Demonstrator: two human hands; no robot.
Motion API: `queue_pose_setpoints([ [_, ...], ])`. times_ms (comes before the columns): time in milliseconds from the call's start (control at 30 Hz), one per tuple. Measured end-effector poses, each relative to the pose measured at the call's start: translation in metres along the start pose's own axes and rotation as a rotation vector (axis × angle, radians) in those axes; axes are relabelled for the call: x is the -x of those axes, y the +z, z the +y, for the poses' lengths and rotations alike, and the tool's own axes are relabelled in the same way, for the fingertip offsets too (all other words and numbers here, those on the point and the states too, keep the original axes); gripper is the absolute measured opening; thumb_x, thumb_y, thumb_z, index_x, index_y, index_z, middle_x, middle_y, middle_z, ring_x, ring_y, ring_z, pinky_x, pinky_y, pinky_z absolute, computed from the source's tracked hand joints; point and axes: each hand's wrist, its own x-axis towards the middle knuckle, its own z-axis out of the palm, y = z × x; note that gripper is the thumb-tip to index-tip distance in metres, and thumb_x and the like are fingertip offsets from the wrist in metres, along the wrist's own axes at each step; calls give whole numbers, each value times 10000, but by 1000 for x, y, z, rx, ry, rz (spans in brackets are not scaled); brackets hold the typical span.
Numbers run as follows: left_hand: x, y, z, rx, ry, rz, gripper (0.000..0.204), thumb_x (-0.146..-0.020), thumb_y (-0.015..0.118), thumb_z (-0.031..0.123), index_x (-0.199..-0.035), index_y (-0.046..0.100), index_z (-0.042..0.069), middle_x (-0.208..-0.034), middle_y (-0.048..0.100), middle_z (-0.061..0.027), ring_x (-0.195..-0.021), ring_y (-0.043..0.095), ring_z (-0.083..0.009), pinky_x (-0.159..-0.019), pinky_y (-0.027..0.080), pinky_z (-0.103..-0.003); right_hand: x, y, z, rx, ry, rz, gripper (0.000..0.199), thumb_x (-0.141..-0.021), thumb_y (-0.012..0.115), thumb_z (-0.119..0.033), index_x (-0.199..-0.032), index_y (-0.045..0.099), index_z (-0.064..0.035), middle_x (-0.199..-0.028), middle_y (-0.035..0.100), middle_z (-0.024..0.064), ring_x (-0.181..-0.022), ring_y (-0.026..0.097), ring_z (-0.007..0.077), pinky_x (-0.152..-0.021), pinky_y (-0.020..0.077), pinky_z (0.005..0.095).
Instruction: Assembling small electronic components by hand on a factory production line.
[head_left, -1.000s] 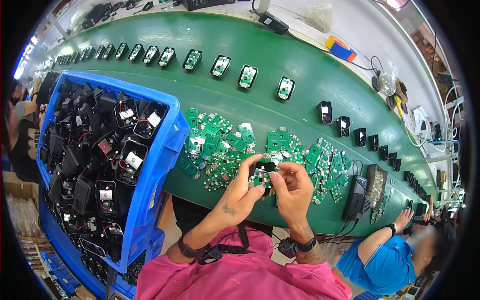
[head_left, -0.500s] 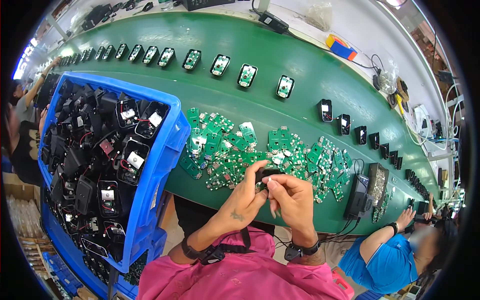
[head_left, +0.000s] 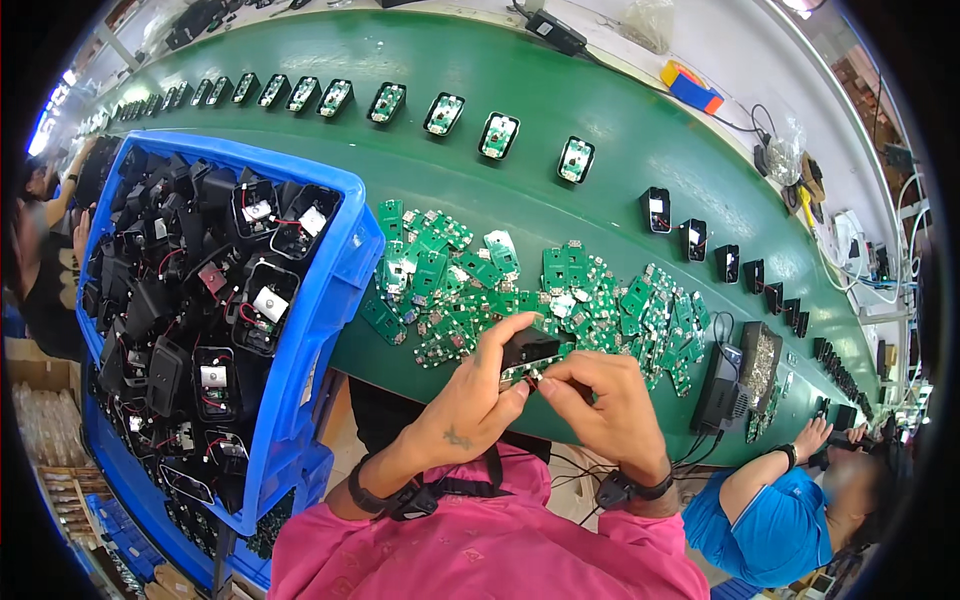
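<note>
My left hand [head_left: 472,392] grips a small black plastic housing [head_left: 530,346], tilted on its side above the near edge of the bench. Along its lower side shows the edge of a green circuit board [head_left: 518,373], held with it. My right hand [head_left: 608,398] is closed in a pinch at the board's right end, on a short red wire [head_left: 533,383]; the wire's tip is hidden by the fingers. Just beyond both hands lies a spread pile of loose green circuit boards [head_left: 480,270].
To the left stands a blue tub [head_left: 350,215] heaped with black housings. A row of housings with boards [head_left: 498,135] curves across the green bench [head_left: 400,185]; more housings [head_left: 656,208] continue right. A black power unit [head_left: 720,392] stands near a person in blue [head_left: 770,520].
The housing has been turned so the board's edge and red wire now show. My right hand has shifted slightly right and down, still pinching. The view has moved a little.
</note>
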Motion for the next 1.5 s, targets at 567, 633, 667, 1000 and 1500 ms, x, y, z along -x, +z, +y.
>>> queue_pose_setpoints([
  [567,-1,-6,11,-166,-8,-138,625,-878,508,31,-1443,244,-18,-1309,441,-310,-1182,494,-464,-1010,403,-456,-1,-7,3,-10,20,-96,79,-804,670,-60,-792,662,18,-611,578,80,-491,530,132,-464,397,282],
  [633,-1,-7,11,-141,-16,-189,634,-880,513,40,-1446,235,-12,-1307,440,-315,-1164,506,-473,-986,420,-463,-2,-8,3,-22,19,-122,82,-802,673,-62,-790,660,18,-612,581,81,-491,531,130,-464,399,280],
  [667,0,-6,11,-141,-17,-189,634,-880,513,40,-1446,235,-12,-1307,440,-315,-1164,506,-473,-986,420,-463,-3,-9,0,-30,43,-132,84,-809,660,-66,-785,652,14,-621,581,105,-503,549,196,-477,416,324],
  [1000,4,4,-6,-323,38,18,617,-868,512,29,-1422,244,-11,-1204,478,-338,-1057,526,-517,-874,457,-527,-6,10,3,38,67,-59,75,-846,618,-58,-829,636,13,-685,607,172,-596,609,347,-535,455,402],
  [1500,-1,4,-21,311,-140,120,729,-751,655,-69,-1388,333,79,-1103,588,-113,-932,627,-197,-685,551,-277,7,39,34,-454,217,204,188,-945,622,-151,-840,601,3,-601,628,45,-488,593,88,-435,435,254],
])
